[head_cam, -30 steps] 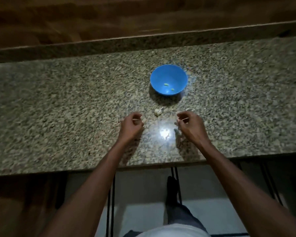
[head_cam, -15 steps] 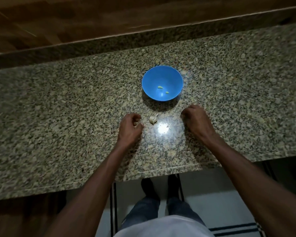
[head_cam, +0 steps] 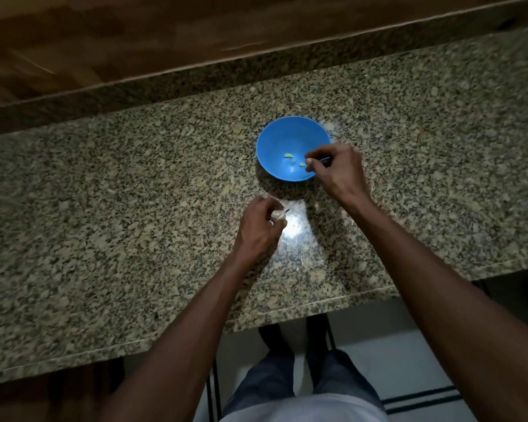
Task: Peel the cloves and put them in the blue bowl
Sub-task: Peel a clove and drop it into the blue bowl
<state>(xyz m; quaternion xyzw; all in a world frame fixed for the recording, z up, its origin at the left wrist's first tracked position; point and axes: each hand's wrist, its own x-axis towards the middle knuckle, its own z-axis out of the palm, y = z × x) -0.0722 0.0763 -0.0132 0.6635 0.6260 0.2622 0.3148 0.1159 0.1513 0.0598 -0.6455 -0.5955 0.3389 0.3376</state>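
The blue bowl (head_cam: 282,138) stands on the granite counter (head_cam: 134,208) with a few small peeled clove pieces (head_cam: 288,155) at its bottom. My right hand (head_cam: 337,172) hovers over the bowl's right rim, thumb and forefinger pinched together on a small clove that the fingertips almost hide. In front of the bowl, my left hand (head_cam: 259,226) rests on the counter. Its fingers curl round a pale unpeeled piece of garlic (head_cam: 277,214).
A bright spot of light (head_cam: 294,229) reflects on the counter just right of my left hand. A raised granite ledge (head_cam: 195,83) and a wooden surface (head_cam: 134,35) run behind the counter. The counter's front edge (head_cam: 287,318) lies above my legs.
My right hand has moved from the counter up over the bowl's right rim. My left hand has picked up the loose garlic piece that lay beside it.
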